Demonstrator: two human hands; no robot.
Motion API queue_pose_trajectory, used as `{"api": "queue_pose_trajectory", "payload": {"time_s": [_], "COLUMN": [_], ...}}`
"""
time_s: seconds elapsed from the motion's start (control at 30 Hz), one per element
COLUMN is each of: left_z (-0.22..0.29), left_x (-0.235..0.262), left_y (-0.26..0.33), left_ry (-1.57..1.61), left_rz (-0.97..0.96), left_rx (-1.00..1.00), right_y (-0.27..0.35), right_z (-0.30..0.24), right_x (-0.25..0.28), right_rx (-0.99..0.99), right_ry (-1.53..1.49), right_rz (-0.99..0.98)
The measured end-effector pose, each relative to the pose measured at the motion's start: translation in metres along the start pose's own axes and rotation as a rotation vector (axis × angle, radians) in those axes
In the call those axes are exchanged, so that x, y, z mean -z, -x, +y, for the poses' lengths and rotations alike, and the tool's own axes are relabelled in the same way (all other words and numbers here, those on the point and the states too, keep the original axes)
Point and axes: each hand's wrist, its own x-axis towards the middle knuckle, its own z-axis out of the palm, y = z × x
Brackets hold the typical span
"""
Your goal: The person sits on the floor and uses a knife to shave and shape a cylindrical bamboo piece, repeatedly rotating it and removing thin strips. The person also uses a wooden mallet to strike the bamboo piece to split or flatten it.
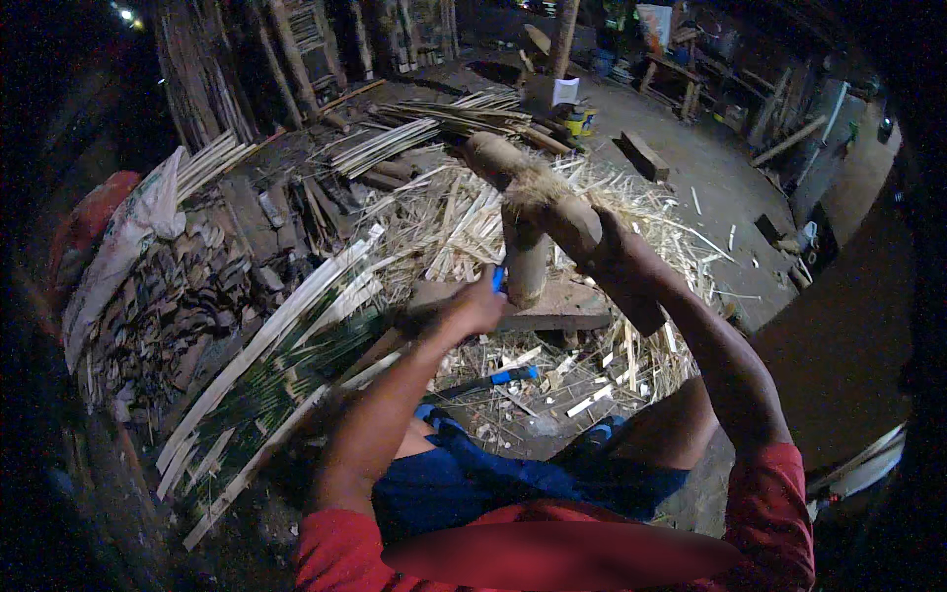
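Observation:
A thick pale log slants from far left to near right, with a clump of fibres wrapped or caught near its middle. Under it stands a short upright log, its foot on a low wooden board. My left hand, beside this post, is closed around a blue handle; the rest of that tool is hidden. My right hand is wrapped over the near part of the slanting log, where a darker brown length of wood shows below it. On the ground lies another blue-handled tool.
Shavings and thin strips heap around the board. Long pale slats lie to the left, by a pile of wood scraps. Bundled strips, a yellow bucket and a wooden block are farther off.

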Motion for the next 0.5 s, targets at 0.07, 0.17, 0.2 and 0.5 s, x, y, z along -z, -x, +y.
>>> {"api": "queue_pose_trajectory", "payload": {"time_s": [0.07, 0.17, 0.2, 0.5], "left_z": [-0.006, -0.015, -0.018, -0.022], "left_x": [0.007, 0.02, 0.024, -0.03], "left_y": [-0.003, -0.011, -0.015, -0.01], "left_ry": [-0.007, -0.117, -0.072, -0.144], "left_rz": [0.101, 0.115, 0.096, 0.074], "left_rx": [0.122, -0.101, -0.078, 0.12], "right_y": [0.005, 0.013, 0.012, -0.028], "right_z": [-0.007, -0.05, -0.065, 0.005], "right_x": [0.025, 0.096, 0.118, 0.017], "right_rx": [0.146, 0.335, 0.368, 0.02], "right_ry": [-0.339, -0.288, -0.266, 0.316], "right_rz": [0.044, 0.469, 0.582, 0.005]}}
